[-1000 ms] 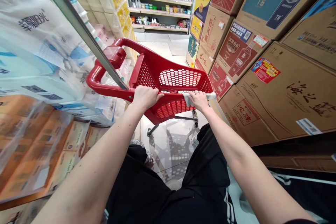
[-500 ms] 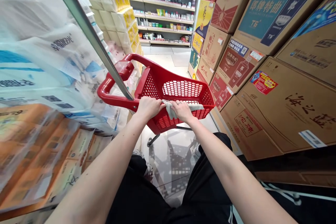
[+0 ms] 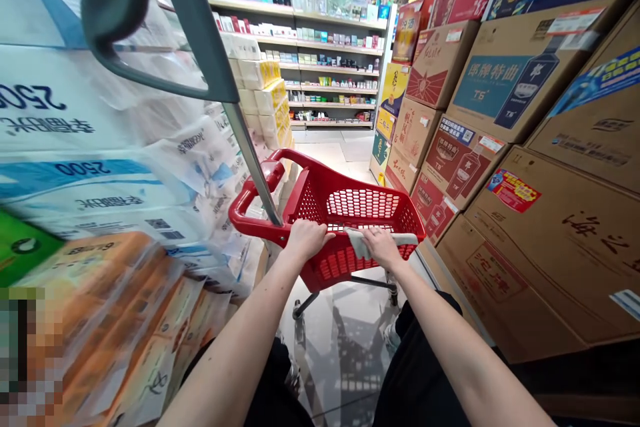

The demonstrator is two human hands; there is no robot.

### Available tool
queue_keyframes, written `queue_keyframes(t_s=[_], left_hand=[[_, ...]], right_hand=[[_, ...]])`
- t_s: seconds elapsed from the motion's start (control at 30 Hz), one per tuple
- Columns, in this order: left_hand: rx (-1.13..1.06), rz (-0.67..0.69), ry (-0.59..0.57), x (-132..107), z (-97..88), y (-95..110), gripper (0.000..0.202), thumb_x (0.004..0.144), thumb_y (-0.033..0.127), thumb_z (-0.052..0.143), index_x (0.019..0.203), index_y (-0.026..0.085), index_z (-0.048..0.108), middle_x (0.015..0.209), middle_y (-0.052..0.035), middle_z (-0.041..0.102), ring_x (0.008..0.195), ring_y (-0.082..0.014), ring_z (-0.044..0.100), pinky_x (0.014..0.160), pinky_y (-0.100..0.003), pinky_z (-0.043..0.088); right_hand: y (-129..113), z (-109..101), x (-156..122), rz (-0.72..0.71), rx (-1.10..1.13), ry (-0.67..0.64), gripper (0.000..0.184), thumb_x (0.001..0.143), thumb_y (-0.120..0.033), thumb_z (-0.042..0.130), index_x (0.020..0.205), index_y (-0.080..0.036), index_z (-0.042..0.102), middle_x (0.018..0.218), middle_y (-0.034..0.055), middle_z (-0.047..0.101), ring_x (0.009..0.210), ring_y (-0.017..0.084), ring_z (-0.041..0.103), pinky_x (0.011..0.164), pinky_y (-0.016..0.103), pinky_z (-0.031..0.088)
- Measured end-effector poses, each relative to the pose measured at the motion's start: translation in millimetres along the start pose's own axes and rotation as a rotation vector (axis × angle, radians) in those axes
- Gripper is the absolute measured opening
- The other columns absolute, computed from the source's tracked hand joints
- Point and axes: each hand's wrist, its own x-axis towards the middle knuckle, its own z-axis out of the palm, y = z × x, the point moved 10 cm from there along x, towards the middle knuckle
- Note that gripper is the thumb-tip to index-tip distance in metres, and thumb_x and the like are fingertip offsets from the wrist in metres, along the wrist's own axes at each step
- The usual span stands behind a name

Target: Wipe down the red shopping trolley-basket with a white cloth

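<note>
A red plastic shopping basket on wheels (image 3: pixel 367 203) stands in the aisle in front of me, empty inside. My left hand (image 3: pixel 306 240) is closed over its near rim at the left corner, beside the base of the grey pull handle (image 3: pixel 150 27) that rises up and to the left. My right hand (image 3: pixel 381 247) presses a white cloth (image 3: pixel 397 238) against the near rim, fingers curled on it. The cloth trails along the rim toward the right corner.
Stacked packs of tissue paper (image 3: pixel 100 180) wall the left side. Brown cardboard boxes (image 3: pixel 545 213) are piled high on the right. The tiled aisle floor (image 3: pixel 340 147) runs ahead to shelves of small goods (image 3: pixel 330 73) at the far end.
My right hand with the cloth slid left along the rim and then back toward the right. The view tilted up, bringing the grey handle's top into sight. My left hand kept its grip.
</note>
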Motion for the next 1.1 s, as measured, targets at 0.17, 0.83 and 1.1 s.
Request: queue_keyframes(t_s=[0.17,0.83,1.1], left_hand=[[0.003,0.021,0.027,1.3,0.4,3.3,0.055,0.089,0.055,0.033,0.079,0.014,0.069,0.075,-0.0147,0.069,0.073,-0.0268,0.064,0.064,-0.034,0.035],[0.02,0.002,0.085,8.2,5.4,-0.1,0.046,0.087,0.051,0.041,0.079,0.015,0.068,0.072,-0.0124,0.068,0.071,-0.0274,0.063,0.065,-0.035,0.034],[0.013,-0.016,0.098,10.1,6.2,1.6,0.048,0.088,0.053,0.039,0.079,0.014,0.066,0.074,-0.0126,0.066,0.071,-0.0262,0.061,0.065,-0.035,0.033]], right_hand=[[64.0,-2.2,-31.3,0.142,-0.127,0.081,0.034,0.094,-0.035,0.037,0.124,-0.033,0.054,0.116,0.0077,0.058,0.112,0.024,0.043,0.1,0.044,0.022],[-51.4,3.6,24.3,-0.008,-0.003,0.111,0.043,0.098,-0.031,0.028,0.139,-0.031,0.037,0.108,0.0085,0.057,0.097,0.022,0.046,0.086,0.034,0.031],[38.7,4.4,-3.0,0.025,-0.058,0.075,0.036,0.097,-0.034,0.031,0.128,-0.027,0.049,0.107,0.007,0.059,0.1,0.02,0.047,0.089,0.032,0.028]])
